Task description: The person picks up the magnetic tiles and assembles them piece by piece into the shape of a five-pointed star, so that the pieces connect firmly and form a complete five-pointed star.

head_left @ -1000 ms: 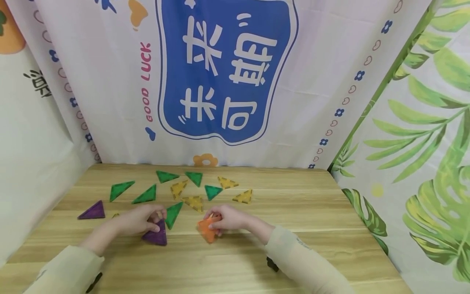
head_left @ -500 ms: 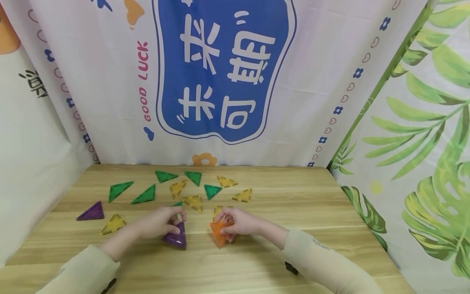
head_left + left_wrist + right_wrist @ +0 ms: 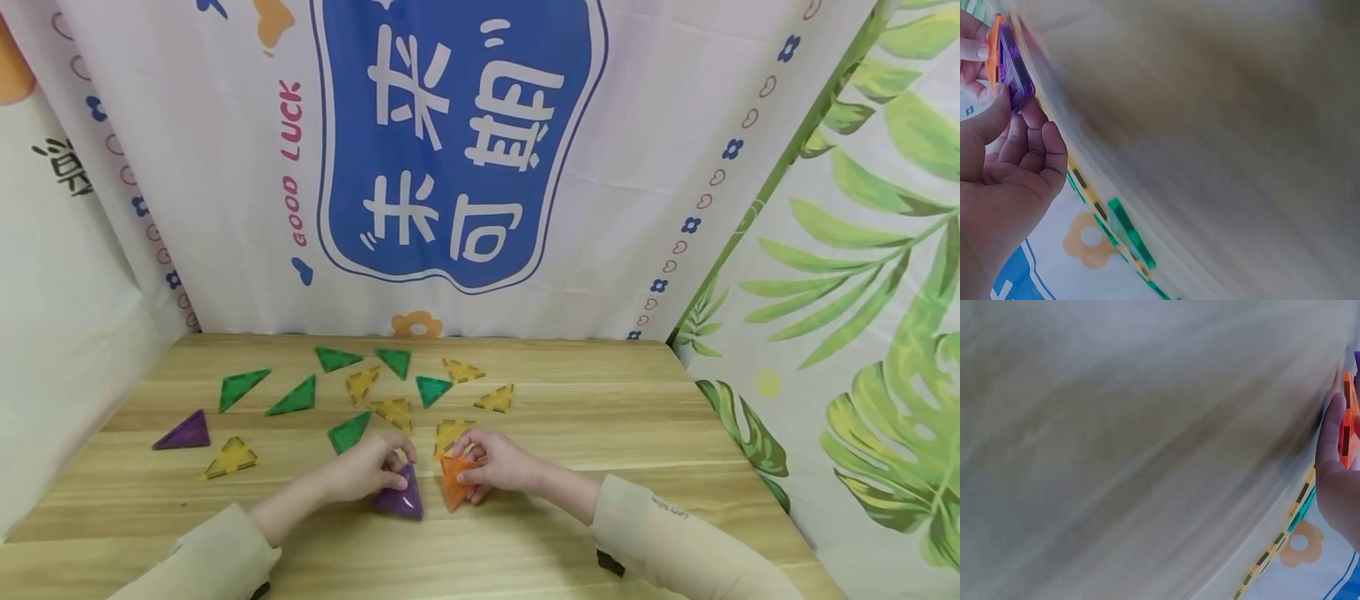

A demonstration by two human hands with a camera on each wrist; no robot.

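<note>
My left hand [image 3: 366,467] pinches a purple triangular magnetic tile [image 3: 403,495] between thumb and fingers. Facing it, my right hand [image 3: 501,463] grips an orange triangular magnetic tile [image 3: 456,478], thumb on its near face. A narrow gap separates the two tiles in the head view. From the left wrist, the purple tile [image 3: 1015,70] overlaps the orange one [image 3: 993,53]. The right wrist view shows the orange tile [image 3: 1349,422] at its edge, partly covered by fingers. Just behind my right fingers lies a yellow triangular tile [image 3: 452,433], and a green one [image 3: 349,432] lies behind my left hand.
Several green tiles [image 3: 292,397] and yellow tiles [image 3: 363,384] are spread over the back of the wooden table [image 3: 600,417]. Another purple tile [image 3: 184,431] and a yellow tile [image 3: 231,458] lie at the left. A printed curtain [image 3: 247,208] hangs behind the table.
My left hand has carried the purple tile to the right, toward the orange one. My right hand has shifted right with the orange tile, uncovering the yellow tile behind it.
</note>
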